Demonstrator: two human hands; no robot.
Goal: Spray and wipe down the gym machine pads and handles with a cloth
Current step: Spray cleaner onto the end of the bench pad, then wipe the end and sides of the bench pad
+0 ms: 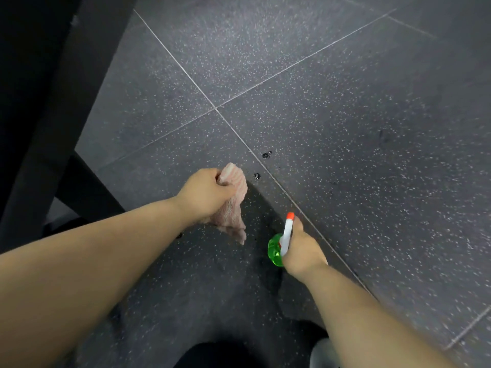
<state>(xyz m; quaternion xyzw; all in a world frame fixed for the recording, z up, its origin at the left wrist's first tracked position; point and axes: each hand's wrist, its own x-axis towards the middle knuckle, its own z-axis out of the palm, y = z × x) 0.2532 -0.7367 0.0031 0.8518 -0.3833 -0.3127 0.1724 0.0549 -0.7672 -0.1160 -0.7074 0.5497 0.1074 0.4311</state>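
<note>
Clutched a bunched pink cloth (pixel 233 205) in the left hand (pixel 206 193), fingers curled tight round its upper end, with one fold poking out above the knuckles and the loose tail hanging below the fist, just left of centre frame. Held a spray bottle (pixel 275 251) in the right hand (pixel 301 251), lower and to the right of the cloth, grip closed round the neck under the white trigger head. Showed only a sliver of the green body beside that hand; pointed the orange nozzle (pixel 290 215) toward the top of the frame. Hung both hands apart from each other, above a dark speckled tile floor (pixel 358 115) crossed by pale seams. Looked down past two small dark spots (pixel 267 154) on the tiles just above and right of the cloth, possibly wet drops, though too small to tell. Took in a black slanted beam (pixel 39 115) running down the left edge of the frame, touched by neither hand.
</note>
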